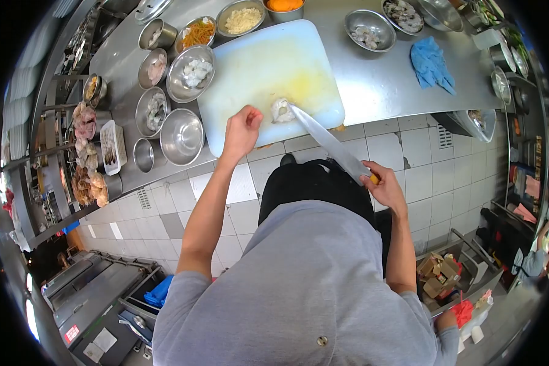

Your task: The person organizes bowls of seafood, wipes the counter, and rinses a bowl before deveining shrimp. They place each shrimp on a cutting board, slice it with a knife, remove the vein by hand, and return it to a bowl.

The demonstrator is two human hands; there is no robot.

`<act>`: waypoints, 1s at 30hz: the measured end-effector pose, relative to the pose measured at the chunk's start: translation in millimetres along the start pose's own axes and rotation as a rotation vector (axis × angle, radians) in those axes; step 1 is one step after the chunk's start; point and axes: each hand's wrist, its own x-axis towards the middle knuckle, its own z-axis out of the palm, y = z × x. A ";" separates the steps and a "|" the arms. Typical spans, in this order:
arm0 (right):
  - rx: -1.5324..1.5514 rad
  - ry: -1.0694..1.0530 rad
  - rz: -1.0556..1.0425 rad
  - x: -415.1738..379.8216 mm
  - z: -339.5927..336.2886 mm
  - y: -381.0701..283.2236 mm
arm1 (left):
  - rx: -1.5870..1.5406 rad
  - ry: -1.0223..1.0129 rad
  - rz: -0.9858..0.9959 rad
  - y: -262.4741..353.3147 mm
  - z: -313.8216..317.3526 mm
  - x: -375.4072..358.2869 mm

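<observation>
My right hand (384,188) grips a kitchen knife (330,144) by its yellow handle. The long blade slants up to the left, its tip right at a small heap of pale, raw peeled shrimp (282,111). That heap lies near the front edge of a white cutting board (250,67), which has a yellowish wet stain. Left of the shrimp, my left hand (243,132) hovers over the board's front edge with its fingers curled together; what they hold, if anything, is hidden. A steel bowl of pale shrimp meat (196,73) stands by the board's left side.
A bare steel bowl (182,138) and a small cup (143,155) stand left of the board. Behind it are bowls of shredded vegetables (198,33) and minced garlic-like bits (243,21). To the right are a shrimp bowl (370,32) and a blue cloth (432,64).
</observation>
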 end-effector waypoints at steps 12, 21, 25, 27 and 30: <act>0.136 0.118 0.121 0.3 -0.2 -1.1 | 0.336 -0.197 0.421 13.3 29.5 61.3; -0.073 -0.005 0.053 -3.8 11.0 -12.1 | -0.138 -0.151 0.028 -15.9 27.1 67.3; 0.016 -0.006 0.061 -1.9 18.8 -4.2 | -0.254 -0.040 0.049 -28.1 0.9 54.7; 0.051 -0.018 0.075 -2.1 18.9 -7.2 | -0.308 0.075 0.099 -37.7 -33.7 50.1; 0.029 -0.014 0.078 -4.5 17.7 -13.2 | -0.294 0.308 0.162 -58.9 -97.7 49.4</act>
